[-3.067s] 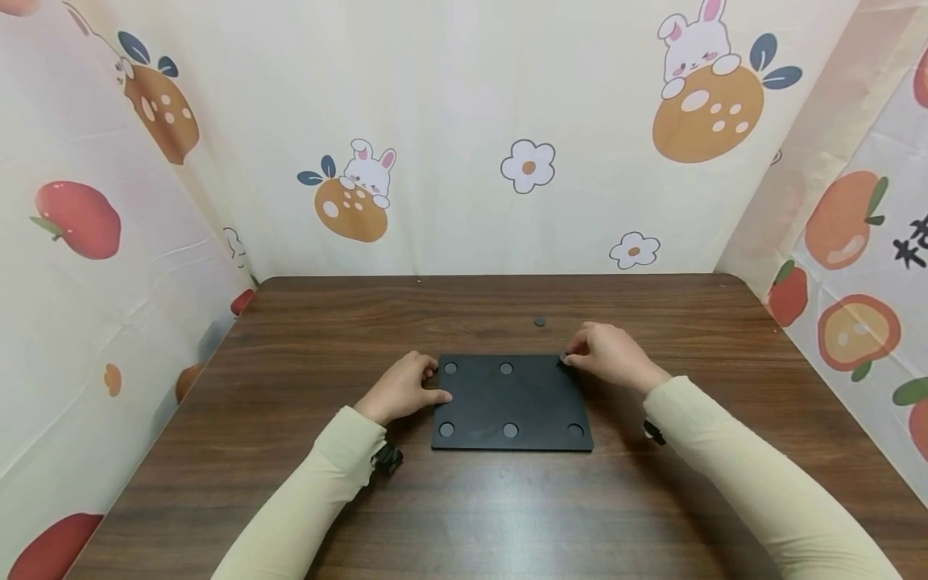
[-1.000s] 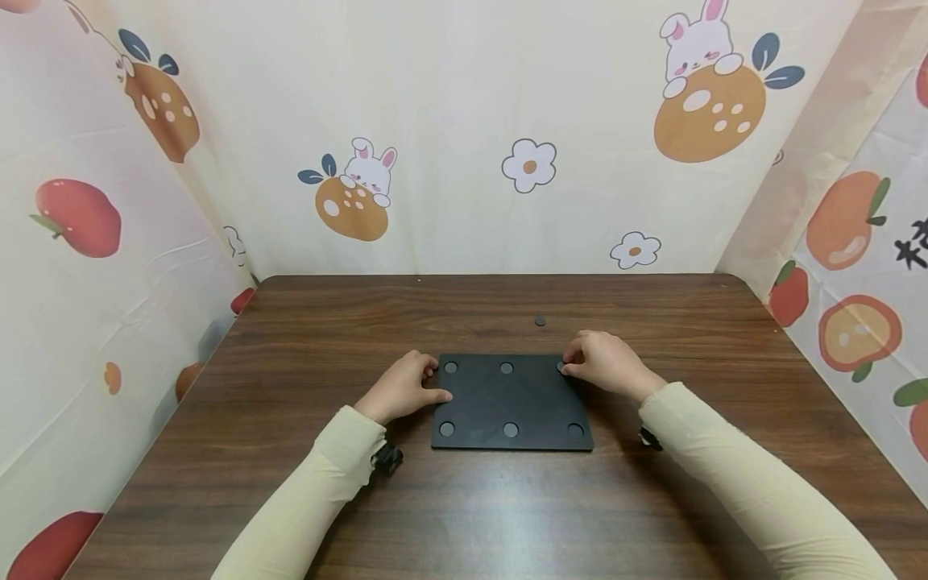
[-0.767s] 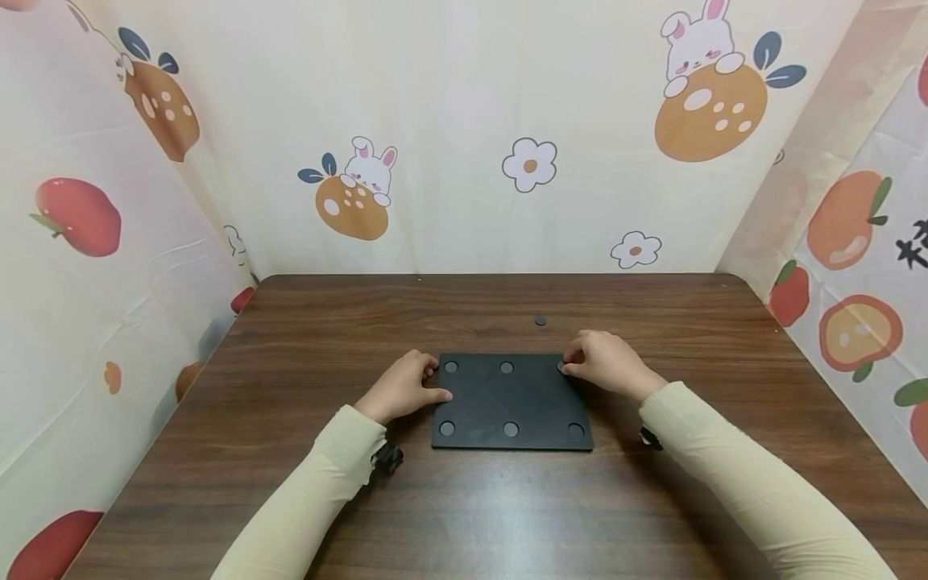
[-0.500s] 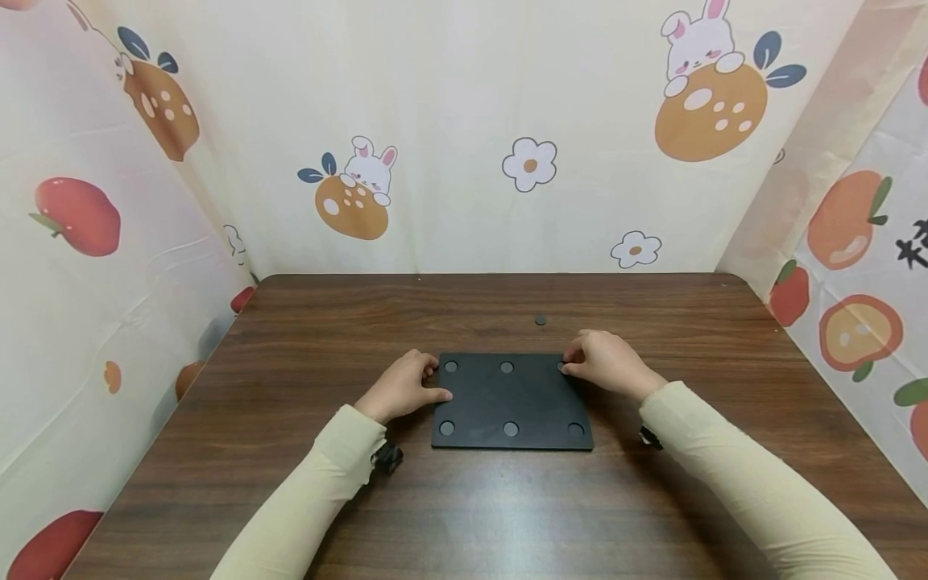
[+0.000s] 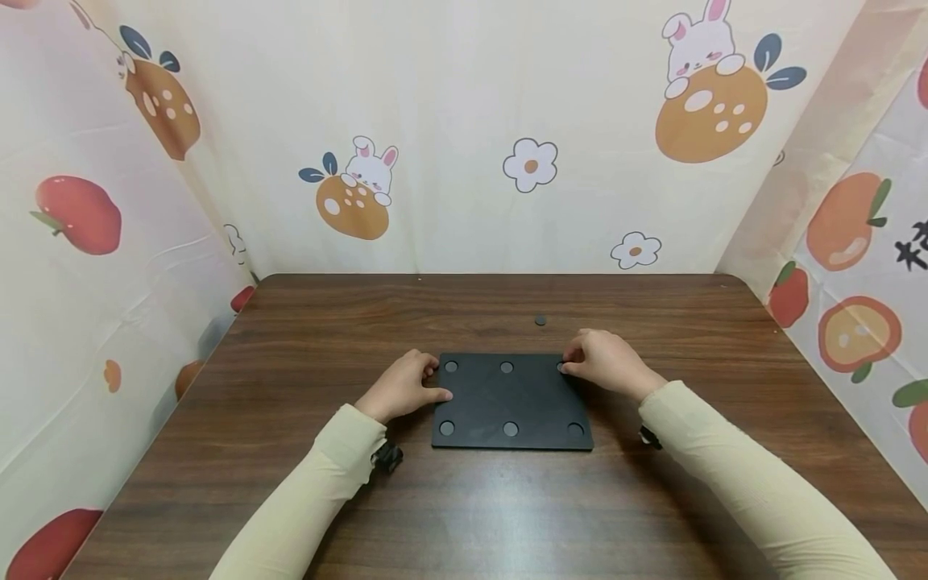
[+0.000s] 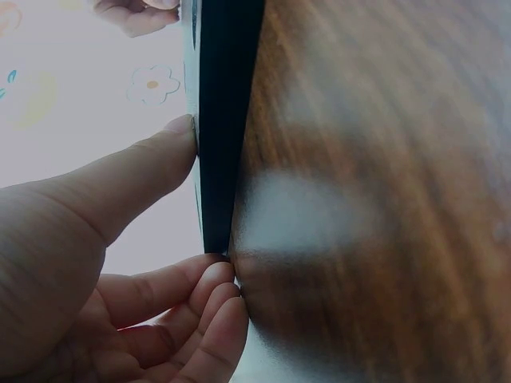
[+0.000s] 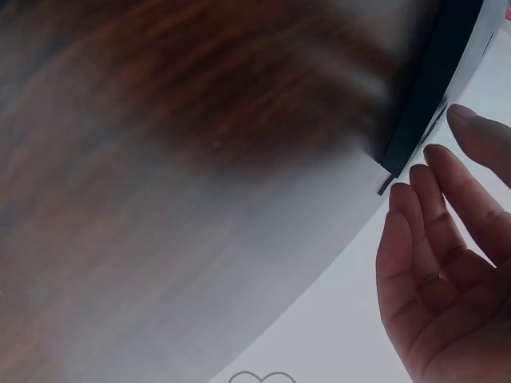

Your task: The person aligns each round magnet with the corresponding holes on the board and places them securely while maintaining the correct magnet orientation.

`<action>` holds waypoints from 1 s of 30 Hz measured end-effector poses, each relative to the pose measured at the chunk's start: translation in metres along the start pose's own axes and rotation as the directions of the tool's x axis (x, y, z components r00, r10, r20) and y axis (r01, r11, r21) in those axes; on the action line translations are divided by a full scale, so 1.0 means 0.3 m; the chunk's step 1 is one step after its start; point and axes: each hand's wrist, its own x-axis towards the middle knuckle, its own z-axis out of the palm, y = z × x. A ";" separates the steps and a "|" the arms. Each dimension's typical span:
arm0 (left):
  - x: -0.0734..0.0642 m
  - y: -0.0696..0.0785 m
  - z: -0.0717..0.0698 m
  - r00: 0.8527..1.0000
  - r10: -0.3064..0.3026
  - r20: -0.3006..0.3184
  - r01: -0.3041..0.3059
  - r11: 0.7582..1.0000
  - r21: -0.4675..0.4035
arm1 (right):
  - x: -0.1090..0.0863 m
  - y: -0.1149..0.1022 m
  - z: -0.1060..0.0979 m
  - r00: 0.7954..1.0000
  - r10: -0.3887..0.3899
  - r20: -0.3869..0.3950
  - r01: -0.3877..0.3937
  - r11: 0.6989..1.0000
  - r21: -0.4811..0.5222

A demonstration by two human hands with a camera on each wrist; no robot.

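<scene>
A flat black board lies on the table, with round recesses along its near and far edges. My left hand grips its left side, thumb on the top face and curled fingers against the edge near the far corner. At the far right corner, my right hand has thumb and index finger at the rim of a small dark disc at the recess there. In the right wrist view a thin dark sliver shows on the board's face between those fingertips; how deep the disc sits cannot be told.
A loose dark disc lies on the brown wooden table beyond the board. Most other recesses look grey inside; the near right recess shows a dark crescent. Printed curtains stand behind and at both sides.
Since about three seconds ago, my right hand has lowered slightly and the disc has gone from tilted to flat at the corner recess. Over the last second both hands have stayed still.
</scene>
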 end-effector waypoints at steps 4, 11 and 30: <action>0.000 0.001 -0.001 1.000 -0.001 0.000 0.001 1.000 -0.002 | 0.005 0.000 -0.007 1.000 0.006 -0.017 -0.006 1.000 0.009; -0.001 0.001 -0.002 1.000 -0.004 0.003 0.004 1.000 -0.002 | 0.017 -0.001 -0.022 0.998 0.000 -0.065 0.002 1.000 0.019; -0.001 0.001 -0.002 1.000 -0.010 0.001 0.010 1.000 -0.005 | 0.090 -0.005 -0.040 0.993 0.058 -0.106 -0.046 0.992 0.118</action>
